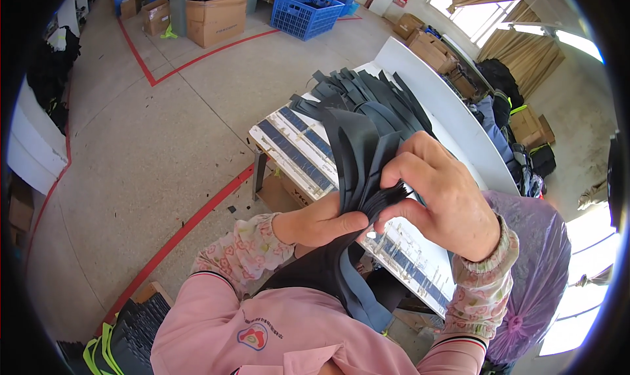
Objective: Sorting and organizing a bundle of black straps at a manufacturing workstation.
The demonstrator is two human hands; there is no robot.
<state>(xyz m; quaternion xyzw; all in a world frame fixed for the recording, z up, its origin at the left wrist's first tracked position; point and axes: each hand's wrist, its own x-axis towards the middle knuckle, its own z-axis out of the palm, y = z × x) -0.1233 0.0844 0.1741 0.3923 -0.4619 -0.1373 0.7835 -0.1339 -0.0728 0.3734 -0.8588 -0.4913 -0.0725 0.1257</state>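
A bundle of dark grey, flat, flexible strips (354, 155) stands bent in front of my chest, its upper ends fanning apart. Around its lower part my left hand (321, 222) is closed, the thumb lying across the front. My right hand (449, 194) grips the right side of the same bundle, thumb below and curled fingers above, with the layered edges showing between them. One long strip (357, 290) hangs down from the bundle toward my lap. More grey strips (371, 93) lie piled on the table just beyond; whether they join the held bundle is hidden.
The white table (410, 247) has worn dark bands and a raised white board (453, 106) along its right side. A purple plastic bag (535, 270) bulges at my right. Stacked dark pieces (141, 326) stand at lower left. Cartons (216, 17) and a blue crate (305, 14) sit farther off.
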